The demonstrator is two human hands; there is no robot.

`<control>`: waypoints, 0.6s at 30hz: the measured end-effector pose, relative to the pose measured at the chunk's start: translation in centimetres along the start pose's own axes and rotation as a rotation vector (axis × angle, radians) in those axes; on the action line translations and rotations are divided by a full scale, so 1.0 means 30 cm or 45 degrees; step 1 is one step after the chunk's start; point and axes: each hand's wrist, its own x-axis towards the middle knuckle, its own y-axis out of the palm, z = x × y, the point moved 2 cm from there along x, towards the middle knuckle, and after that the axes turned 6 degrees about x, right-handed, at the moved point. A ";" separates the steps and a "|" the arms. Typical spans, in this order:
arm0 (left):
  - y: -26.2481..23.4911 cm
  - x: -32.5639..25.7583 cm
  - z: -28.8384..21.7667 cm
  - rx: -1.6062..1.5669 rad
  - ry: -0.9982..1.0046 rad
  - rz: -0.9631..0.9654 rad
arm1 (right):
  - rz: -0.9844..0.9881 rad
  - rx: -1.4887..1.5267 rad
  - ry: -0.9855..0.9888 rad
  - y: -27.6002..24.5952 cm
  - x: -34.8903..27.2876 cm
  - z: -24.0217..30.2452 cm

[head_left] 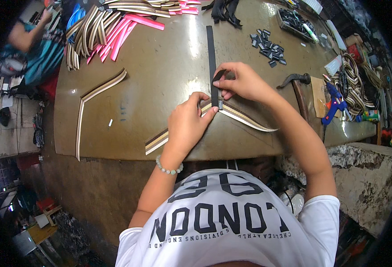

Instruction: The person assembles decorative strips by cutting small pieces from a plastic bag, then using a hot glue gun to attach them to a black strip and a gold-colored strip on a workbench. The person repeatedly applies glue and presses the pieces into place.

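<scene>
A striped strap in brown, tan and white (245, 118) lies bent across the table in front of me. My left hand (188, 122) grips it near its middle, the thumb pressing where a long black strip (211, 49) crosses it. That strip runs straight away from me, flat on the table. A small black label (220, 105) shows beside the thumb on the strap. Just above, my right hand (238, 83) pinches a folded black end; whether it belongs to the same strip I cannot tell.
Another striped strap (93, 92) lies bent at the left. Piles of striped and pink straps (129, 29) fill the far left. Small black labels (269, 46), a hammer (299, 91) and a blue glue gun (334, 104) lie at the right. Another person (26, 49) is at far left.
</scene>
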 end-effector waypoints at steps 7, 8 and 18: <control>-0.001 -0.013 -0.012 0.097 0.145 -0.005 | -0.117 -0.168 -0.012 0.008 0.015 -0.022; -0.001 -0.016 -0.011 0.151 0.190 -0.019 | -0.123 -0.223 0.024 0.007 0.013 -0.013; 0.020 -0.018 -0.011 0.202 0.304 -0.124 | -0.088 -1.209 -0.564 0.107 -0.315 0.016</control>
